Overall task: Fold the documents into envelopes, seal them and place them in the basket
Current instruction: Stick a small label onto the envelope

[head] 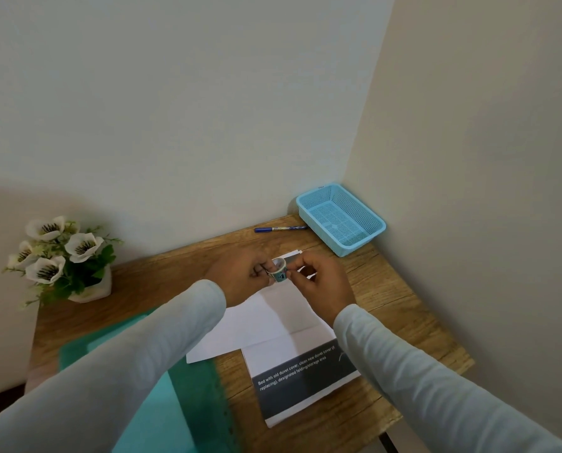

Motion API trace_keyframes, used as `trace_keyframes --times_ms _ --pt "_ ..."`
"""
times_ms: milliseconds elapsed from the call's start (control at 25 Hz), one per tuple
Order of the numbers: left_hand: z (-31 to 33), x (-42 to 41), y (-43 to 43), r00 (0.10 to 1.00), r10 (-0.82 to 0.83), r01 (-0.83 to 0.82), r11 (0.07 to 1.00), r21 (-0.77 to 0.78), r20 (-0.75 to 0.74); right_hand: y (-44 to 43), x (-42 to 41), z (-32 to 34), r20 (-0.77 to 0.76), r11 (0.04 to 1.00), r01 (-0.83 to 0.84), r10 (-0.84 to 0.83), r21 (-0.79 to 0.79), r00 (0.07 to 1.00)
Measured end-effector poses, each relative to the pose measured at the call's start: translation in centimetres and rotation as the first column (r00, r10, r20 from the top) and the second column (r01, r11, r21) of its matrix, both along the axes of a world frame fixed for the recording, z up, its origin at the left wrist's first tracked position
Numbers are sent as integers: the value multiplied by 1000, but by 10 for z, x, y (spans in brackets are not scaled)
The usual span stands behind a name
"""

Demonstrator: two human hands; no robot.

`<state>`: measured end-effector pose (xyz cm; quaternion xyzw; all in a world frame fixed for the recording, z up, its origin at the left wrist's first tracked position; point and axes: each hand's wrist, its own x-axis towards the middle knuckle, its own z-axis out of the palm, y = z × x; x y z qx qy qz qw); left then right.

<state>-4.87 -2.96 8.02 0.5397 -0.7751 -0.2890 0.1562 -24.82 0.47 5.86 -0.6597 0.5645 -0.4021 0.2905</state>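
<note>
- While both hands hover just above the wooden table (403, 305), the left hand (240, 273) grips a small teal-and-white roll of tape (280, 271), fingers curled round its left side
- The right hand (322, 286) pinches the roll's right edge between thumb and forefinger, with the other fingers loosely curled; whether a tape end is pulled free is too small to tell
- Pale long sleeves (162, 348) cover both forearms
- White creased papers (273, 318) lie overlapped on the table under the hands, and a small white corner shows just beyond them; I cannot tell whether any of it is an envelope
- Nearest the table's front edge lies a white document with a dark grey band of white lettering (305, 384)
- A light blue perforated plastic basket (376, 228) sits in the far right corner of the table, against both walls and well apart from the papers
- A blue pen (279, 229) lies just left of the basket, its tip close to the basket's side
- A teal-green folder (162, 397) lies at the near left, partly under the left forearm and the papers
- White artificial flowers in a white pot (60, 256) stand at the far left corner
</note>
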Motion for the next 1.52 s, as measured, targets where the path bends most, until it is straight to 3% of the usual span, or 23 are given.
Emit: trace_keyframes --times_ms 240,440,720,880,1320,1520 --pt "-2 1 -6 1000 2 -2 1000 3 26 -7 3 -2 -52 999 -33 34 14 998" --pt "-13 12 -16 987 14 -11 1000 -24 160 -8 8 -10 -19 994 -60 62 96 998" --pt "-36 47 -41 936 188 -192 981 -15 298 -17 5 -17 146 967 -17 -21 253 989" --pt "-43 65 -66 880 296 -301 952 -45 370 -18 -2 -26 160 949 17 -71 314 985" --pt "-54 75 -92 855 431 -428 900 -76 290 -28 -23 -36 157 926 94 -161 367 974" --pt "-52 44 -39 954 280 -261 952 -161 108 -25 -36 -41 142 875 200 -288 442 947"
